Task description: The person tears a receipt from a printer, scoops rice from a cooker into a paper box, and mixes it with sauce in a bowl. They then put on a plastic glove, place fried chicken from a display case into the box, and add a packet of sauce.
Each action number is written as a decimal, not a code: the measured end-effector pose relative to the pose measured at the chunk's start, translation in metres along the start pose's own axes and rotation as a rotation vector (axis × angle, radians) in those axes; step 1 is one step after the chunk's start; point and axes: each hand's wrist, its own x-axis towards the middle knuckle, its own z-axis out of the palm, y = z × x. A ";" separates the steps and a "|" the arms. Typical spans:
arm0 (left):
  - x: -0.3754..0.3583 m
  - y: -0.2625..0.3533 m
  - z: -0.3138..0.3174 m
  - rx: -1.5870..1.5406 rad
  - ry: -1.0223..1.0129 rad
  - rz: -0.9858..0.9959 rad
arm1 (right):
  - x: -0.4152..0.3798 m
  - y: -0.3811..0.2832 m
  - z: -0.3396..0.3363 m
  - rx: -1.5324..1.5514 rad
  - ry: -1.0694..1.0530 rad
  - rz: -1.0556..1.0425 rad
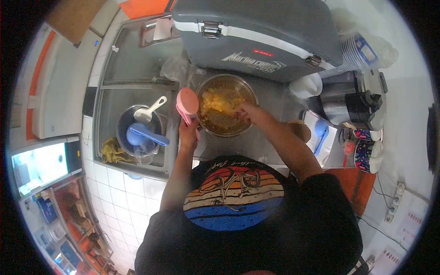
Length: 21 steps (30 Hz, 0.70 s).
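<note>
My left hand (pixel 189 132) is closed round the handle of a pink round-headed scoop (pixel 187 101), held up at the left rim of a wide metal bowl (pixel 253 91). Inside the bowl lies a yellow, crumbly food mixture (pixel 219 101), with looser bits spread over the bottom. My right hand (pixel 245 113) reaches in over the bowl's right side. Its fingers are bent together at the edge of the yellow mixture; what they hold, if anything, is hidden.
A large grey case (pixel 256 36) stands behind the bowl. Left, a sink (pixel 103 98) holds a basin (pixel 120 126) with a white spoon (pixel 144 113), a blue scoop (pixel 137 134) and a yellowish cloth (pixel 112 152). Right are a black-and-silver pot (pixel 339 101) and stacked cups (pixel 353 54).
</note>
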 end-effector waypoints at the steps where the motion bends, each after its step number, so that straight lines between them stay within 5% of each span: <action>1: -0.005 0.009 0.006 -0.013 -0.006 0.011 | -0.010 -0.006 -0.006 0.047 -0.008 -0.020; 6: -0.009 0.014 0.013 -0.031 0.043 -0.001 | -0.059 -0.037 -0.012 0.023 0.127 -0.194; 11: -0.002 0.003 0.004 0.088 0.045 0.031 | 0.003 0.001 0.017 -1.037 0.667 -0.496; 13: -0.006 0.014 0.009 0.092 0.043 0.019 | -0.005 0.008 0.032 -0.717 0.771 -0.667; 18: -0.005 0.006 0.006 0.061 0.054 0.061 | -0.052 -0.066 0.012 -1.294 0.271 -0.372; 21: -0.004 0.004 0.006 0.063 0.032 0.057 | -0.085 -0.099 0.027 -1.086 0.324 -0.566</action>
